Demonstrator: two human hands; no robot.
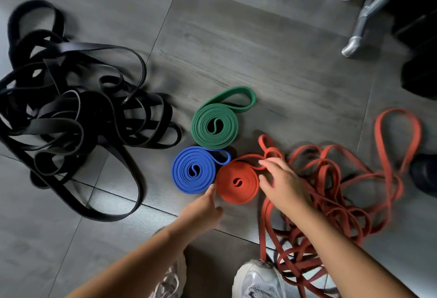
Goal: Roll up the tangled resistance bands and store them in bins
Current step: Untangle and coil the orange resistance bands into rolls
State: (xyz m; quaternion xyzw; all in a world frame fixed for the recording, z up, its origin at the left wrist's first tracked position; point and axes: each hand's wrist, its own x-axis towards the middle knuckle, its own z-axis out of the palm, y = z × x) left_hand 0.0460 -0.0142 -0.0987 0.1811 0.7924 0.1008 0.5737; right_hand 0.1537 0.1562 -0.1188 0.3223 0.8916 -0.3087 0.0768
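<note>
My left hand (203, 205), fingers extended, touches the rim of the red coil (237, 183); my right hand (282, 185), released and spread, rests on the tangled red bands (331, 179). On the floor (283, 61), the blue coil (192, 170) and green coil (214, 126) lie just beside the red coil; the black tangle (71, 113) lies well apart

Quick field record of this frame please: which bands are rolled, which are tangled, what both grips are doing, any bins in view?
rolled: green roll, blue roll, red roll, lying flat and close together on the floor
tangled: black pile at left; red pile at right
red roll tail: loose, runs toward the red pile
left grip: touches red roll's near-left edge; pinch unclear
right grip: fingers spread at red roll's right edge
bins: none recognisable in view
</note>
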